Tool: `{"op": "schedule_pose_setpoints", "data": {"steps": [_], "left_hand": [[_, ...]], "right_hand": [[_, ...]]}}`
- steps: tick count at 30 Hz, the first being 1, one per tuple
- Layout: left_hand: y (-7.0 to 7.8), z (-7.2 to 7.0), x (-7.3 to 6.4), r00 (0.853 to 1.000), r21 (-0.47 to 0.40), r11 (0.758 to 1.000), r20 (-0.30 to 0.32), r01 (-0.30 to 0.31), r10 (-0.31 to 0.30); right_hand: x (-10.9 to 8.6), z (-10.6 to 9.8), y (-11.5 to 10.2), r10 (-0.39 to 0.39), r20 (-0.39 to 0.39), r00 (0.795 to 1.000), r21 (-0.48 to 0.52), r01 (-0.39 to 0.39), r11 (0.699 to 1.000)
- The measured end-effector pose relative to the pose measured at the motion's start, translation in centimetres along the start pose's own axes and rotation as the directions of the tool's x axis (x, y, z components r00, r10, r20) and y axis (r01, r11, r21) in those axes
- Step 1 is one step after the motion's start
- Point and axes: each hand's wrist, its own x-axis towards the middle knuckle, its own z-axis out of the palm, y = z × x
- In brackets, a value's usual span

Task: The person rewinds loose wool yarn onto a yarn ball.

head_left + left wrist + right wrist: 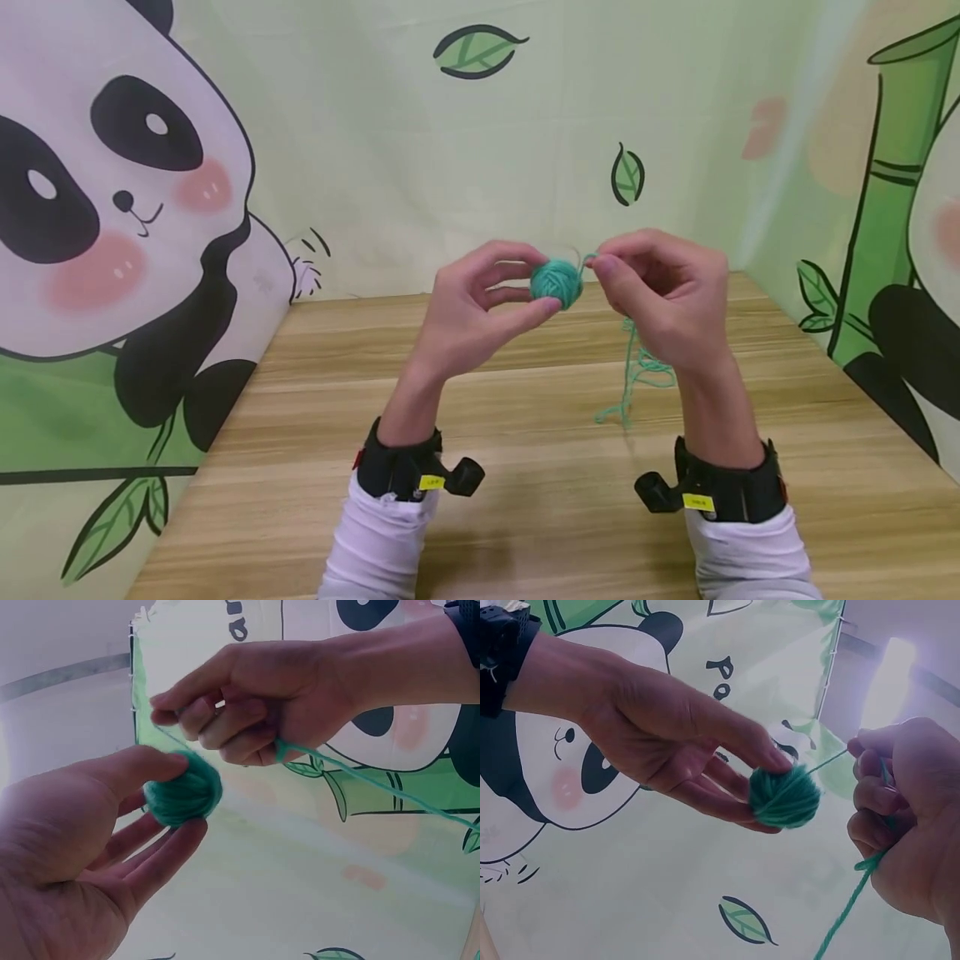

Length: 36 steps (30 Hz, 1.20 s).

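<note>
A small green yarn ball (557,281) (184,792) (784,798) is held up above the wooden table (525,500). My left hand (480,304) (90,847) (675,742) pinches the ball between thumb and fingertips. Just right of it, my right hand (660,296) (255,697) (904,817) pinches the yarn strand (375,784) (851,907) that leads off the ball, fingers curled round it. The loose strand (633,375) hangs down from that hand and lies in a tangle on the table.
Cloth walls printed with pandas (112,208), leaves and bamboo (892,167) enclose the table on the left, back and right. Black wrist bands with cameras (408,471) (720,492) sit over white sleeves.
</note>
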Motion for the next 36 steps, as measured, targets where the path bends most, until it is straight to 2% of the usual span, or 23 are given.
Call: {"op": "schedule_pose_setpoints", "data": {"steps": [2,8,15,22,27,31,36], "left_hand": [[0.5,0.1,0.0,0.999,-0.014,1.000,0.044,-0.008,0.009],[0.5,0.2,-0.2,0.987,-0.067,0.997,0.154,-0.038,0.048],[-0.7,0.1,-0.3,0.980,-0.159,0.985,0.178,-0.064,0.092],[-1.3,-0.1,-0.2,0.980,-0.221,0.969,0.134,-0.113,0.145],[-1.2,-0.1,-0.1,0.985,-0.219,0.966,0.075,-0.137,0.157],[-1.2,-0.2,0.0,0.988,-0.195,0.970,0.015,-0.145,0.151],[-1.3,-0.3,0.0,0.989,-0.147,0.978,-0.044,-0.148,0.143]], "right_hand": [[0.1,0.0,0.2,0.006,-0.006,1.000,-0.021,-0.006,1.000],[0.1,-0.4,0.9,0.034,0.009,0.999,-0.071,-0.033,0.997],[-0.3,-0.7,1.9,0.117,0.072,0.991,-0.095,-0.110,0.989],[-0.7,-0.7,2.4,0.236,0.132,0.963,-0.081,-0.227,0.971],[-0.9,-0.8,2.7,0.287,0.199,0.937,-0.079,-0.276,0.958],[-1.0,-0.7,2.6,0.310,0.240,0.920,-0.142,-0.283,0.949],[-1.1,-0.4,2.5,0.331,0.259,0.908,-0.253,-0.267,0.930]]}}
